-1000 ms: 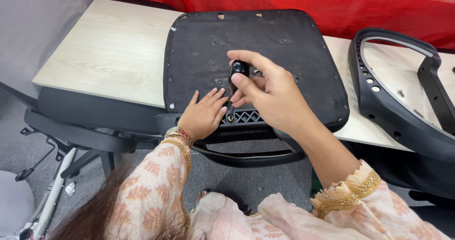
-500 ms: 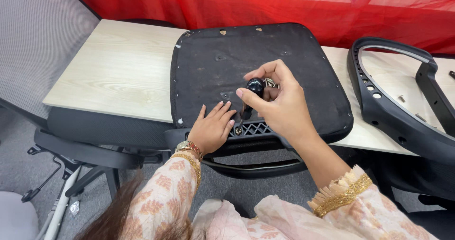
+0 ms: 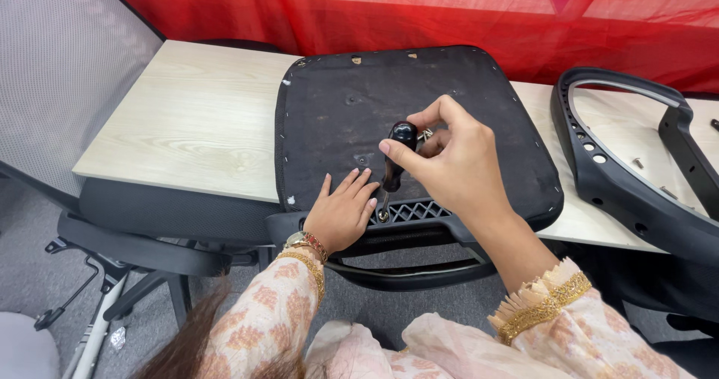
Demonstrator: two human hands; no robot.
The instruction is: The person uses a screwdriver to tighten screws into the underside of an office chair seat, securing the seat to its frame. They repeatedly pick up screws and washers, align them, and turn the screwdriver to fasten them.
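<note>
The right hand [image 3: 457,162] is curled round the black handle of a screwdriver [image 3: 395,158], thumb and forefinger pinched near the rounded top and the other fingers folded in behind it, so the grasp is nearly closed with only the handle filling it. The tool stands almost upright, leaning slightly, and its thin metal shaft runs down from below the grip to a point on the black plastic bracket [image 3: 408,214] at the near edge of the seat pan; whether the tip sits in a screw head cannot be told.

Just left of that tip, the left hand [image 3: 341,214] lies flat, palm down, fingers spread and straight, pressing on the dark underside of the chair seat [image 3: 359,102]. It clasps nothing; its fingertips reach toward the shaft and the nearest 1 looks close to touching it. A gold bangle and a watch sit at that wrist.

The seat lies upside down on a pale wooden table [image 3: 187,124], under both hands, its near edge overhanging the table. Well to the right of the gripping hand lies a curved black plastic chair frame [image 3: 599,177] with a row of holes. Far to the left stands a grey mesh chair back [image 3: 67,72]. Behind the seat hangs red cloth [image 3: 374,4].
</note>
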